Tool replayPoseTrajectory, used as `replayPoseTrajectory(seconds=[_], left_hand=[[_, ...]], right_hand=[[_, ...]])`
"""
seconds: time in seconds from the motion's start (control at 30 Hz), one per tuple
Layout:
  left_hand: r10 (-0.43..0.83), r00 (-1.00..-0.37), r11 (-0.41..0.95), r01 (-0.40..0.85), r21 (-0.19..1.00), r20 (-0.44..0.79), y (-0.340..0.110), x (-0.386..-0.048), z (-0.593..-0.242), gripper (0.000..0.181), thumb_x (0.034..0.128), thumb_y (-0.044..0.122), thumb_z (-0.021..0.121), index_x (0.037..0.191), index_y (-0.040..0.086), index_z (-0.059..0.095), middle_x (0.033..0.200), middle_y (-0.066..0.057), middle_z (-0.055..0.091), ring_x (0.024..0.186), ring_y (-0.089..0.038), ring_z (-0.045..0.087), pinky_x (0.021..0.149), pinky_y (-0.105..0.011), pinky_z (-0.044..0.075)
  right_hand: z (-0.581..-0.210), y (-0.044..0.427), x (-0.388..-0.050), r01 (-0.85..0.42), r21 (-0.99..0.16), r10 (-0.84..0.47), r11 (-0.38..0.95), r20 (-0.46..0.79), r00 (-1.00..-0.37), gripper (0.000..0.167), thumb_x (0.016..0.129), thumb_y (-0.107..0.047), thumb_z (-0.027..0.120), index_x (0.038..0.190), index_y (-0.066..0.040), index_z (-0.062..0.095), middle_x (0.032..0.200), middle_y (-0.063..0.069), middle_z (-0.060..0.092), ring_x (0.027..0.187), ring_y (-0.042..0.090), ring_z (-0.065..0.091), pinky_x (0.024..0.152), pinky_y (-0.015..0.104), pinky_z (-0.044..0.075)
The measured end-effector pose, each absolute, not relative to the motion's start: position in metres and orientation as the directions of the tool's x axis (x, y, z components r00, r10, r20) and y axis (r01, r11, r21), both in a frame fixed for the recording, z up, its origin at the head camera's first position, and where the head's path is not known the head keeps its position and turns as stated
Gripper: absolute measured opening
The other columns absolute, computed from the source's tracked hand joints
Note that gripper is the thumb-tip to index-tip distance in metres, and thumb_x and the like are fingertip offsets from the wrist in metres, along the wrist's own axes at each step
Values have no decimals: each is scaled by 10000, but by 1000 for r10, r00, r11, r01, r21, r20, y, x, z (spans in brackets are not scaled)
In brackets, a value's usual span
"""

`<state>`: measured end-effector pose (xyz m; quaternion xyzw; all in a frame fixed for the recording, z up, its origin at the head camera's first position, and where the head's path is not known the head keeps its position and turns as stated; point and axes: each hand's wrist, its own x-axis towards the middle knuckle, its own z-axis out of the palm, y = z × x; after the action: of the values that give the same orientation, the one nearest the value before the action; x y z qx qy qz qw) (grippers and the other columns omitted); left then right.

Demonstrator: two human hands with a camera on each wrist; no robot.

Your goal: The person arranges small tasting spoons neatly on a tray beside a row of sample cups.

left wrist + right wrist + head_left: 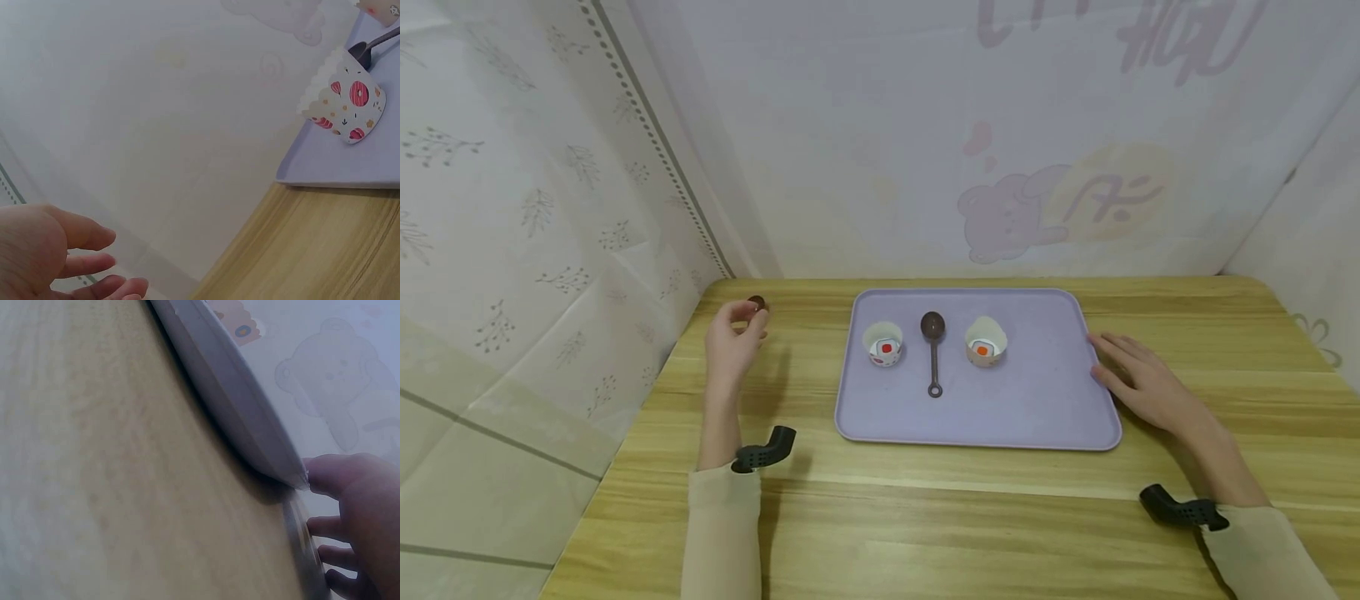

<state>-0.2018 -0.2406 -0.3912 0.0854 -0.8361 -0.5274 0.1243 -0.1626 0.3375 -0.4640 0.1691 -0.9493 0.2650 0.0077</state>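
My left hand (733,342) is raised over the table's far left, pinching a small dark brown rounded thing (756,301) at its fingertips; in the left wrist view that thing is hidden. My right hand (1150,385) lies at the right edge of a lilac tray (1045,400), fingertips touching the rim, fingers relaxed. On the tray stand a white patterned paper cup (883,360) with a red-marked piece inside and a tan paper cup (985,361) holding an orange-marked piece. Between them lies a dark brown spoon (932,326), its ringed handle toward me.
The tray sits on a wood-grain table (955,521). Pale printed cloth (850,167) rises behind the table, and more cloth (527,250) hangs along the left side. A black wrist mount (766,451) sits at the left sleeve, another mount (1183,508) at the right.
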Motion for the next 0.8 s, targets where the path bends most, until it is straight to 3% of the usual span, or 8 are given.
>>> replayPoseTrajectory(seconds=[0.33, 0.57, 0.8], left_hand=[[-307, -946, 430, -40, 902, 104, -246, -203, -396, 368, 1029, 206, 567, 1317, -23, 545, 1148, -82, 538, 984, -321, 652, 830, -318, 574], [-331, -937, 440, -46, 897, 114, -251, -203, -399, 372, 1016, 187, 578, 1318, -27, 548, 1133, -78, 534, 795, -56, 628, 688, -173, 534], [-329, -936, 422, -26, 906, 126, -253, -202, -402, 383, 1004, 139, 595, 1324, -63, 533, 1159, -131, 534, 726, 19, 590, 615, -132, 493]], right_hand=[[-463, 338, -162, -319, -504, -315, 802, 97, -944, 615, 1055, -328, 536, 1581, -92, 323, 1557, 321, 298, 1426, 572, 185, 1100, 735, 140], [-465, 337, -163, -328, -492, -318, 806, 107, -942, 614, 1051, -323, 545, 1576, -86, 332, 1548, 327, 308, 1415, 576, 205, 1094, 738, 147], [-464, 336, -163, -328, -497, -317, 804, 109, -942, 612, 1051, -323, 546, 1575, -85, 336, 1546, 329, 308, 1418, 574, 201, 1094, 739, 145]])
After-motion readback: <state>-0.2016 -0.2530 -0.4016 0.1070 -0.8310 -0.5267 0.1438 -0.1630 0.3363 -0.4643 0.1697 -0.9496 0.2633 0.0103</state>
